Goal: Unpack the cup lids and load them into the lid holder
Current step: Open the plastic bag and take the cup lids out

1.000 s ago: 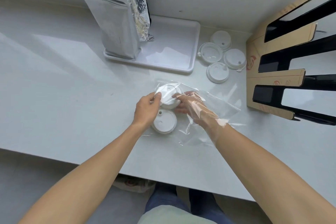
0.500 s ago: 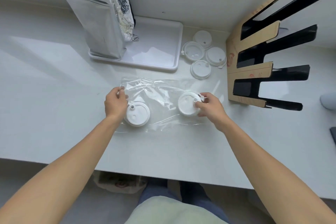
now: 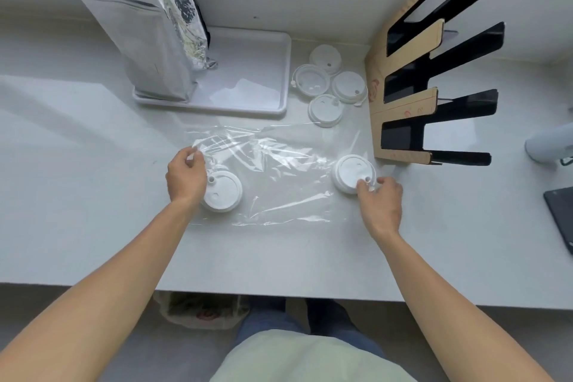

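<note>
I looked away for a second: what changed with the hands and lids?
The right hand drew a lid stack rightward out of the clear bag, toward the lid holder. The left hand kept pinching the bag beside the other lid stack. The four loose lids stayed put.

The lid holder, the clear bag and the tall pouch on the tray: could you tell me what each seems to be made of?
Lid holder: apparently glossy black plastic, maybe acrylic, with brown protective paper still on.
Clear bag: thin transparent plastic film; it crinkles and glints.
Pouch: silvery foil laminate, creased and reflective.
</note>
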